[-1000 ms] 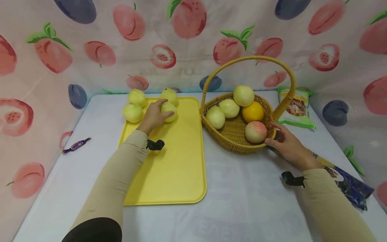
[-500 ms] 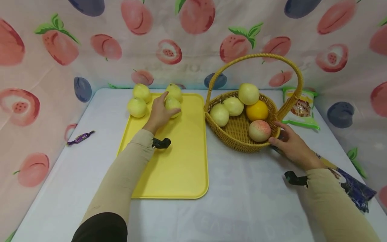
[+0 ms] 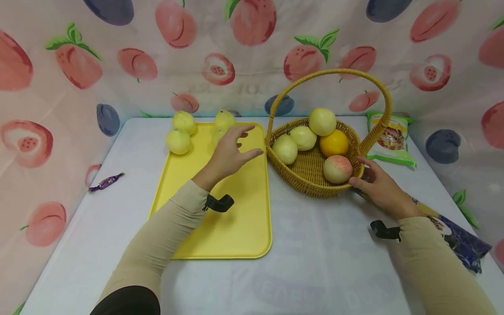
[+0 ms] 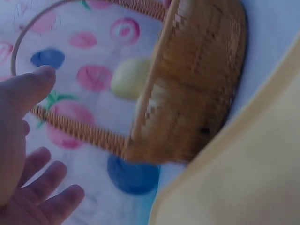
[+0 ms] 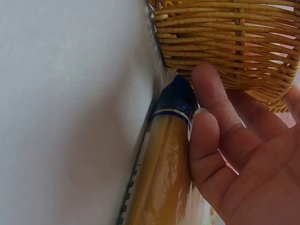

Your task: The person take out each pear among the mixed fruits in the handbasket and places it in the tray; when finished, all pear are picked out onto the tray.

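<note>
My left hand (image 3: 228,153), fingers spread and thumb apart, hovers over the yellow tray (image 3: 236,218) and holds nothing. Several yellow-green pears (image 3: 178,141) sit at the tray's far end, one partly hidden behind this hand. To the right stands a wicker basket (image 3: 311,188) with a tall handle. In it lie pale green pears (image 3: 285,149), an orange (image 3: 334,143) and a peach (image 3: 337,169). My right hand (image 3: 379,188) grips the basket's right end, thumb at the rim; the right wrist view shows fingers (image 5: 213,89) against the woven wall.
Beneath my right hand lies a long packet of noodle-like sticks with a blue end (image 5: 173,101), its dark blue part (image 3: 464,243) toward the right edge. A green snack bag (image 3: 390,138) is behind the basket. A purple wrapped candy (image 3: 106,182) lies at left.
My left hand has left the pear it was at and moved right across the tray, its fingers spread. The right hand stays at the basket. The head view has shifted slightly.
</note>
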{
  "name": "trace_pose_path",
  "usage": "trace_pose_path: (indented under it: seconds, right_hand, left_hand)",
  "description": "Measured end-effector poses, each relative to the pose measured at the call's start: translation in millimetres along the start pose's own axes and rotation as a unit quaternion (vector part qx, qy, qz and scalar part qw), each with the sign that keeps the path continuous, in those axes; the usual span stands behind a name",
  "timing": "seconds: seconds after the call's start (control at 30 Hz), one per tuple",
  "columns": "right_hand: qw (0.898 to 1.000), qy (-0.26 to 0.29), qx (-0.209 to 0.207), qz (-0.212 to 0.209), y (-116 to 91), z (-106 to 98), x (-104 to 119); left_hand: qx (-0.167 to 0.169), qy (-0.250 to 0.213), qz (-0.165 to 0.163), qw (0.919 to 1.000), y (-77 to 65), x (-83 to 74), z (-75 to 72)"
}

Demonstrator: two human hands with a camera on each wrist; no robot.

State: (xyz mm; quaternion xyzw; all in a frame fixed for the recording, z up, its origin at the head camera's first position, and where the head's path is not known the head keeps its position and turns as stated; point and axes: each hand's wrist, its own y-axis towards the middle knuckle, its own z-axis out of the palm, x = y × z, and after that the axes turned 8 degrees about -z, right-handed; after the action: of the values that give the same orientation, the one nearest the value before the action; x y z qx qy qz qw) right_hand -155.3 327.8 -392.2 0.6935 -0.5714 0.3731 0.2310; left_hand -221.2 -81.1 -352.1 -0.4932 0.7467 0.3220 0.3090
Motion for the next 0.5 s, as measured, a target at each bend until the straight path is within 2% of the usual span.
trace_pose_path:
  seconds: [0.23, 0.37, 0.5]
  right_hand:
    - [1.000, -0.009, -0.003, -0.005, 0, 0, 0]
    - [1.000, -0.011, -0.008, -0.009, -1, 0, -1]
    - [1.000, -0.007, -0.011, -0.007, -1, 0, 0]
  left_hand:
    - [0.100, 0.015, 0.044, 0.9939, 7.7, -30.0, 31.7]
    - [0.136, 0.009, 0.035, 0.9900, 18.2, -37.9, 48.5]
    - [0.150, 0.007, 0.016, 0.9885, 28.3, -40.0, 58.6]
